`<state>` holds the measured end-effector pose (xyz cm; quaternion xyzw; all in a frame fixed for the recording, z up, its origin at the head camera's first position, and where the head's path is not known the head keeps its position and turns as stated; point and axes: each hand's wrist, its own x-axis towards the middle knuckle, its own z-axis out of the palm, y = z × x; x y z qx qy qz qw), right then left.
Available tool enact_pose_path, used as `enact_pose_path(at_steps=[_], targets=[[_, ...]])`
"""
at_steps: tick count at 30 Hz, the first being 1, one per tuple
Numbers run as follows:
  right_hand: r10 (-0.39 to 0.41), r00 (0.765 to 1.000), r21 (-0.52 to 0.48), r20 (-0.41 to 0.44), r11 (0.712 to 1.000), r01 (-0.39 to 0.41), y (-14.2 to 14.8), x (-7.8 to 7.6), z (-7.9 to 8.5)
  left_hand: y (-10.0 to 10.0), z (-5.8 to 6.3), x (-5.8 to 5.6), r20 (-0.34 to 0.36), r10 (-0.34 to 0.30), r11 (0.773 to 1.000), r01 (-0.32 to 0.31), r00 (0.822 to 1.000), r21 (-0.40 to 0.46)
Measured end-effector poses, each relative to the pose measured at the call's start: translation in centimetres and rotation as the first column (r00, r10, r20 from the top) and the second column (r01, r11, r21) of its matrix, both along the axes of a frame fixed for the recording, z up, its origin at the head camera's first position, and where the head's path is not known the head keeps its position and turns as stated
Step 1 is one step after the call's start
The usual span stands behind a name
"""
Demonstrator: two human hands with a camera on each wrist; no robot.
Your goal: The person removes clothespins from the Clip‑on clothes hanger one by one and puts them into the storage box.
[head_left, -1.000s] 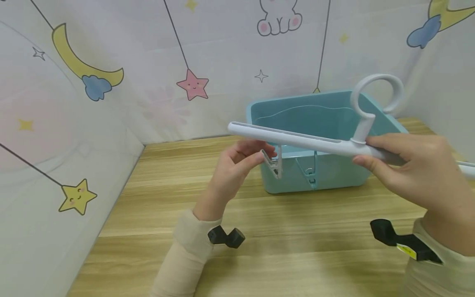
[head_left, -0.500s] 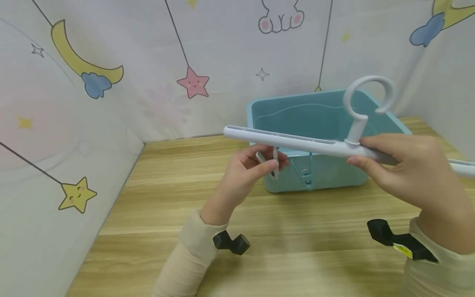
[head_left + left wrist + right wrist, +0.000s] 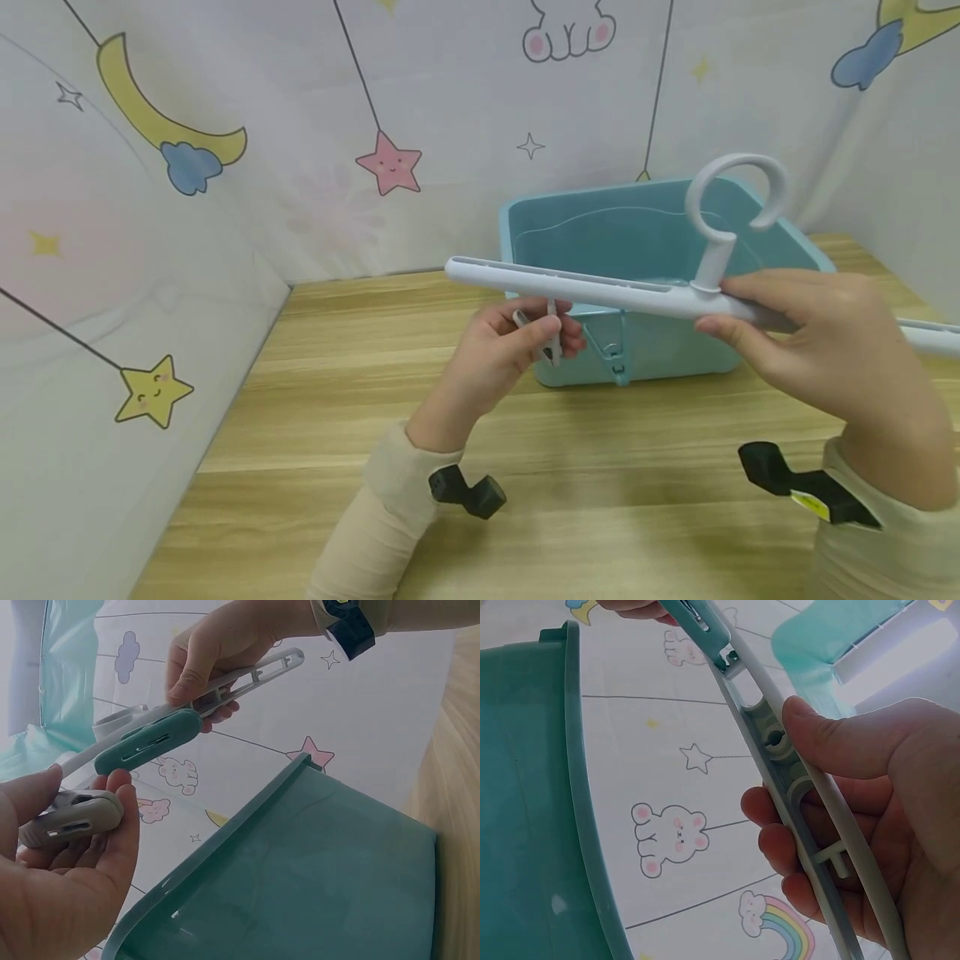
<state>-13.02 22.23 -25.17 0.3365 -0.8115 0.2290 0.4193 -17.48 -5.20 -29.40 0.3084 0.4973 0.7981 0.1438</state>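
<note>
My right hand (image 3: pixel 832 333) grips a white clothes hanger (image 3: pixel 600 288) near its middle, with the round hook pointing up. In the right wrist view the thumb (image 3: pixel 817 731) lies along one side of the hollow hanger bar and curled fingers along the other. A teal clip (image 3: pixel 150 741) hangs from the underside of the bar, between my hands. My left hand (image 3: pixel 487 358) pinches a pale grey clip (image 3: pixel 79 817) between thumb and fingers, right under the left part of the bar. In the head view the fingers partly hide this clip.
A light-blue plastic bin (image 3: pixel 720 350) stands on the wooden table (image 3: pixel 337 392) behind the hanger. A white cloth backdrop (image 3: pixel 450 100) printed with stars and moons rises behind and to the left.
My left hand has moved slightly right, its fingers now wrapped further over the pale grey clip. The hanger, in my right hand, has shifted slightly left.
</note>
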Motion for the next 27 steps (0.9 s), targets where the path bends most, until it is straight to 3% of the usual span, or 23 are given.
enact_pose_path(at_steps=[15, 22, 27], targets=[[-0.02, 0.999, 0.058, 0.049, 0.998, 0.017, -0.09, 0.46, 0.36, -0.57, 0.06, -0.04, -0.004, -0.015, 1.0, 0.015, 1.0, -0.005], [-0.007, 1.0, 0.0, -0.007, 1.0, 0.007, -0.28, 0.12, -0.06, -0.72, 0.12, -0.02, -0.002, -0.017, 1.0, 0.017, 1.0, -0.003], [0.01, 1.0, 0.013, -0.011, 1.0, -0.01, -0.33, 0.13, 0.07, -0.63, 0.12, -0.04, -0.003, 0.009, 1.0, -0.009, 1.0, 0.021]])
